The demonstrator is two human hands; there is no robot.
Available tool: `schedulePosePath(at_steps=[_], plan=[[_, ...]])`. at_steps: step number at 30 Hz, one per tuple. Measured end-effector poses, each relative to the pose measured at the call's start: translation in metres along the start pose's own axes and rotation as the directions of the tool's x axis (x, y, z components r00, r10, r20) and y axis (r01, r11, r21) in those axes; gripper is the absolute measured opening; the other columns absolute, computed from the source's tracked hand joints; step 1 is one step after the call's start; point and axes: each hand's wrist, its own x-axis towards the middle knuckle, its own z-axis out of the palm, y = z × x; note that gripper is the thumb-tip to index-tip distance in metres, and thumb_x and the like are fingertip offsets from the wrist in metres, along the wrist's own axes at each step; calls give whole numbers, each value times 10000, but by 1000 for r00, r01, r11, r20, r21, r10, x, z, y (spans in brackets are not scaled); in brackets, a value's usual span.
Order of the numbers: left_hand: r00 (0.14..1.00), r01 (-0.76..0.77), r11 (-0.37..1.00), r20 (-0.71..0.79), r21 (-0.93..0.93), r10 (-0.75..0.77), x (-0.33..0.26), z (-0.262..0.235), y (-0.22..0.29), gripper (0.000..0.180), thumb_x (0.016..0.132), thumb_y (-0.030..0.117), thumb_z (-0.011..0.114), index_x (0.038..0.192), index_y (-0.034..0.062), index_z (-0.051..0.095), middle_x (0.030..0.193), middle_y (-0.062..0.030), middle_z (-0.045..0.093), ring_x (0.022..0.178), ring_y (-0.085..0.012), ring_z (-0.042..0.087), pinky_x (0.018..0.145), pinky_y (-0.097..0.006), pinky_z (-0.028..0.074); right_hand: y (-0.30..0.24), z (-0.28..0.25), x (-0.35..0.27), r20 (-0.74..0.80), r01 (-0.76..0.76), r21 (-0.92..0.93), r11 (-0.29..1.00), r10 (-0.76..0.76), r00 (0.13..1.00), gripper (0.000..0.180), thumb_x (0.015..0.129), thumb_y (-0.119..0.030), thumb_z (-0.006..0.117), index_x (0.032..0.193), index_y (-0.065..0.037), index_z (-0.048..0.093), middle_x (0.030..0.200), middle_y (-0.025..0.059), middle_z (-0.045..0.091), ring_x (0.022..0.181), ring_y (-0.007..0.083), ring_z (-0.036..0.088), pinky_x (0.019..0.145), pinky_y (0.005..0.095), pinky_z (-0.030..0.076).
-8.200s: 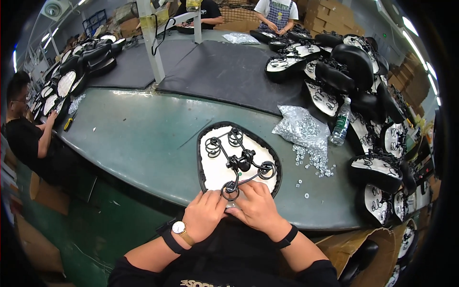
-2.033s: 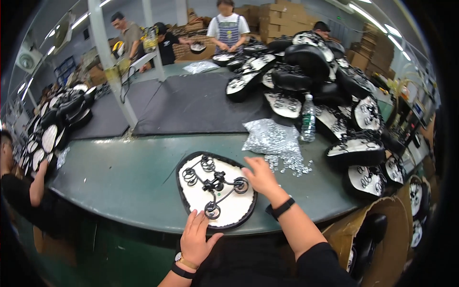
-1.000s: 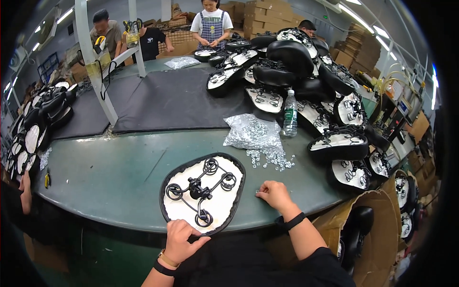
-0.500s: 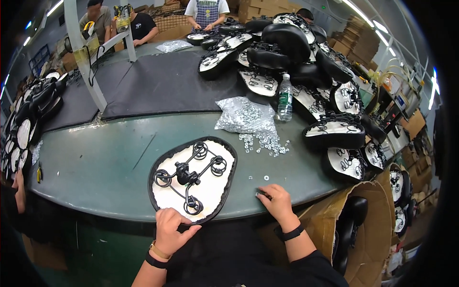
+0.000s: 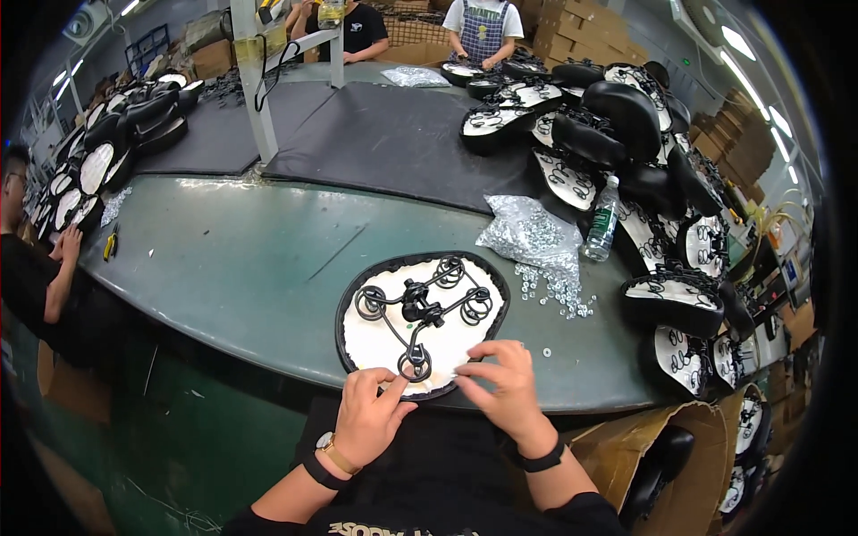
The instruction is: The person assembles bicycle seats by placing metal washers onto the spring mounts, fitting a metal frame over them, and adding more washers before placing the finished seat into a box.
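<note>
An upturned bicycle saddle lies at the table's near edge, its white underside and black spring frame facing up. My left hand is closed on the saddle's near rim, with fingertips by the nearest coil spring. My right hand is over the saddle's near right edge, thumb and forefinger pinched. A small pale piece shows at its fingertips, apparently a nut like the loose ones; the fingers partly hide it. Loose nuts spill from a clear plastic bag beyond the saddle.
A water bottle stands beside the bag. Piled saddles crowd the right, above an open cardboard box holding more. Yellow-handled pliers lie at the left. A post rises from the table. Co-workers are at the left and far side.
My right hand has moved from the tabletop to the saddle's near edge. My left fingers have shifted toward the nearest spring. The view has turned, shifting the scene rightward.
</note>
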Motion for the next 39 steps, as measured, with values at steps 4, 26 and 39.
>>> schedulePosePath(at_steps=[4,26,39], plan=[[999,37,995,1,96,-37,4,-5,-8,572,811,125,816,1352,52,647,1099,-107,562,1047,-336,539,1027,-475,471,-8,29,18,74,-6,-30,1000,8,997,120,750,-145,841,856,-160,788,1059,-30,697,1051,215,603,907,394,365],[997,-72,988,-32,138,77,14,5,-29,547,687,236,871,1183,79,702,913,-68,539,936,-314,521,916,-438,478,-12,67,40,158,30,-169,985,-3,987,134,776,-152,800,901,-132,757,945,-36,735,908,196,661,838,388,396],[992,-94,988,90,126,83,27,-17,-42,604,719,296,879,1289,207,699,926,-39,498,876,-249,523,783,-387,473,13,45,37,224,241,71,968,-250,942,288,872,-266,789,1119,-119,767,1104,35,723,994,250,652,850,387,466]])
